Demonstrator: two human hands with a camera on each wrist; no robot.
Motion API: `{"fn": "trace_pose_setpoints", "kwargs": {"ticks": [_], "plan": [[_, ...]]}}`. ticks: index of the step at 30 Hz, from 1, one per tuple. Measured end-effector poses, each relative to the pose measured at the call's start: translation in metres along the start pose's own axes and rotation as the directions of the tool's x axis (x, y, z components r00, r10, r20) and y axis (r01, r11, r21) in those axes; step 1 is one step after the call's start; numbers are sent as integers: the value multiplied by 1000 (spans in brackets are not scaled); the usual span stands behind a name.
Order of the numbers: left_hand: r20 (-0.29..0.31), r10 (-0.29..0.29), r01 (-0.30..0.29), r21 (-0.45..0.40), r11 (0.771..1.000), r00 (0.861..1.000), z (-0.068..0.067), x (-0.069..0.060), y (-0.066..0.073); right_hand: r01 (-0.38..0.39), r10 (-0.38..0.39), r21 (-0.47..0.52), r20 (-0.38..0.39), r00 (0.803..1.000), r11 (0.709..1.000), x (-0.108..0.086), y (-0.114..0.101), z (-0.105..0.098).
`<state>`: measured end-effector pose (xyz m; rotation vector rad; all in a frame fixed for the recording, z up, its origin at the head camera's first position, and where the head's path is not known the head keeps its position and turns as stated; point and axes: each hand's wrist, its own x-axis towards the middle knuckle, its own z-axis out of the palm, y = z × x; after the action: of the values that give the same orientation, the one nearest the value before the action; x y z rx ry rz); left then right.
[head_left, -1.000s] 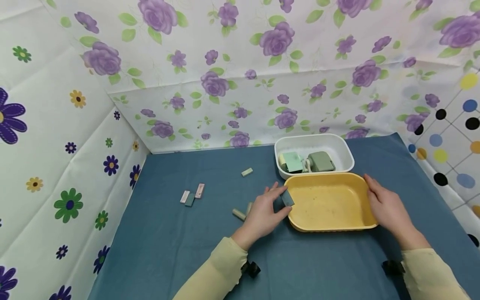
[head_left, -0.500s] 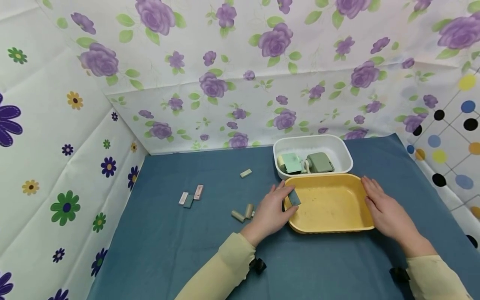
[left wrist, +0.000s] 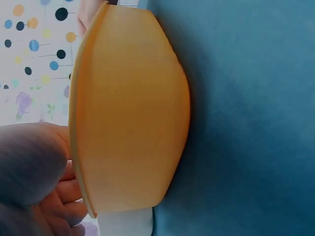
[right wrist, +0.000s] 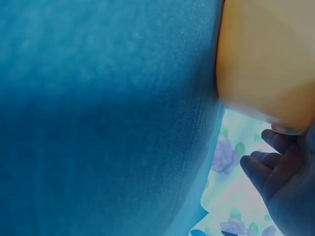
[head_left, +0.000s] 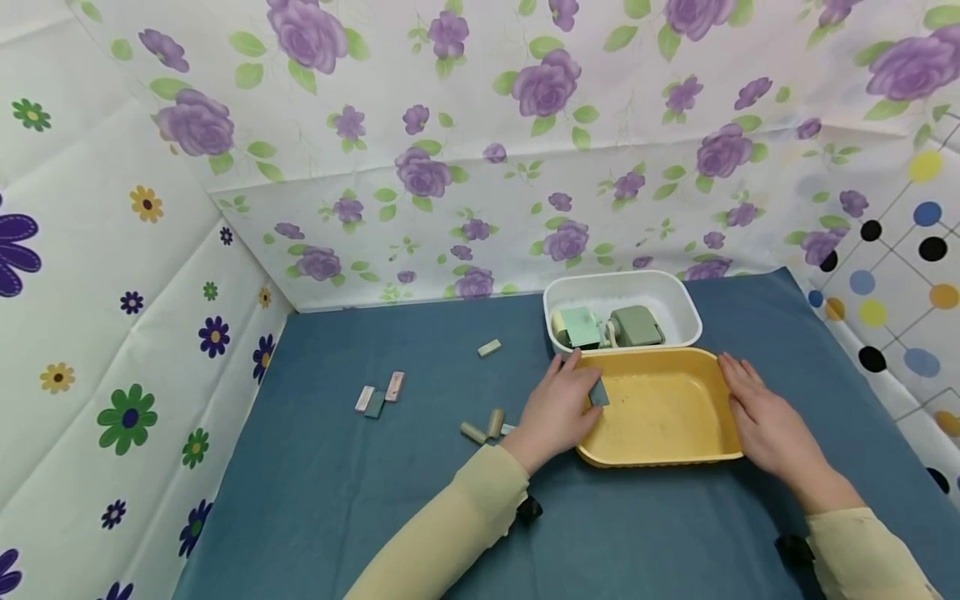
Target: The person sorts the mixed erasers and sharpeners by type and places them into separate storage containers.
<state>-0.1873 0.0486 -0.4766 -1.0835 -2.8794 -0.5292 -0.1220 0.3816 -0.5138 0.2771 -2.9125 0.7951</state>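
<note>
My left hand (head_left: 557, 408) pinches a block (head_left: 599, 394) over the tray (head_left: 667, 417), toward worktop's (head_left: 300, 500) right edge; right hand (head_left: 765, 419), fingers nearly straight, touches the tray, presumably steadying it.

Seen from the head, looking forward and down, well back, across the blue cloth (head_left: 315, 500) to the flowered backdrop (head_left: 487, 158) and dotted side wall (head_left: 900, 333). Shot from the left wrist, rolled sideways, low and close to the outside of the yellow basin (left wrist: 130, 108). Likewise rolled and close from the right wrist, facing the flowered backdrop. Overlapping in both wrist views on basin and cloth.
</note>
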Motion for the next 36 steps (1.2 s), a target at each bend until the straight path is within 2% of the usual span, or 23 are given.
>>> {"fn": "trace_pose_setpoints", "kwargs": {"ticks": [6,11,16,25,28,32,36], "plan": [[122,-40,18,178,984,992,-1,17,3,-8,8,2,3,1000,1000,1,-1,1],[151,-64,22,268,963,986,0,26,3,-22,22,8,16,1000,1000,1,-1,1],[152,-71,24,290,957,986,-1,28,3,-12,12,14,11,1000,1000,2,-2,0],[119,-36,2,277,961,992,1,27,4,-25,25,14,12,1000,1000,1,-2,-1],[137,-26,-21,329,944,990,1,28,5,-20,20,14,4,1000,1000,1,-1,-1],[179,-30,-52,438,898,983,0,29,8,-13,13,18,-2,1000,1000,0,-1,-1],[211,-47,-68,506,860,976,-1,29,10,-5,5,23,-3,1000,1000,0,0,0]]}}
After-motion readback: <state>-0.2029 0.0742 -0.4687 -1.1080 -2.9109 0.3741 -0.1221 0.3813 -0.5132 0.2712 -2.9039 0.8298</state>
